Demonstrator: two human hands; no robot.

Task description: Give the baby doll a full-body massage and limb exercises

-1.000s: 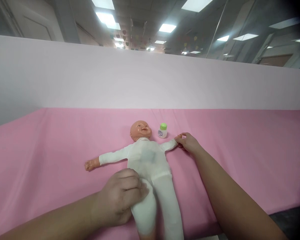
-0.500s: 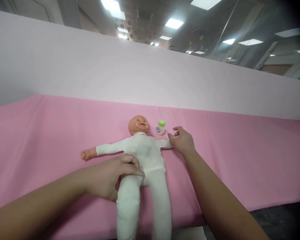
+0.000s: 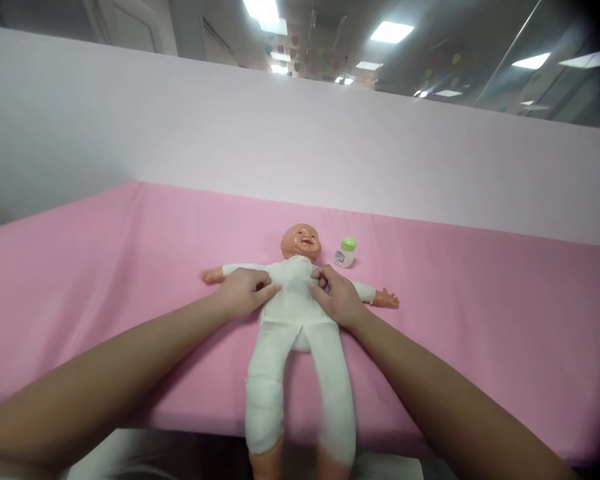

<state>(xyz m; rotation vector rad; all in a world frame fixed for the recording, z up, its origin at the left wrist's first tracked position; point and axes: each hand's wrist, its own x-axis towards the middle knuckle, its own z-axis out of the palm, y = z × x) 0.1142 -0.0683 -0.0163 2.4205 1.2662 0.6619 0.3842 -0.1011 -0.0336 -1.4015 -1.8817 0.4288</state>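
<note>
At the left, the doll's bare hand (image 3: 213,275) sticks out of its white sleeve on the pink sheet (image 3: 480,320). Next, the left hand (image 3: 244,292) has come up from the doll's hip to the left side of its chest; its fingers are curled, with the thumb stretched out over the white suit (image 3: 291,303). Whether they pinch any cloth, I cannot tell.

In the middle, the doll lies on its back, head (image 3: 301,241) far and legs near, both legs reaching the sheet's near edge. The right hand (image 3: 339,299) has left the end of the doll's arm and is now at the right side of the chest, fingers bent inward, thumb just apart from the forefinger; a grip on the cloth cannot be made out. So the work seems to have passed from the limbs to the torso, with both hands facing each other across it.

Just right of the head, the green-capped bottle (image 3: 346,254) stands untouched. Farther right, the doll's other hand (image 3: 387,299) is now uncovered.
</note>
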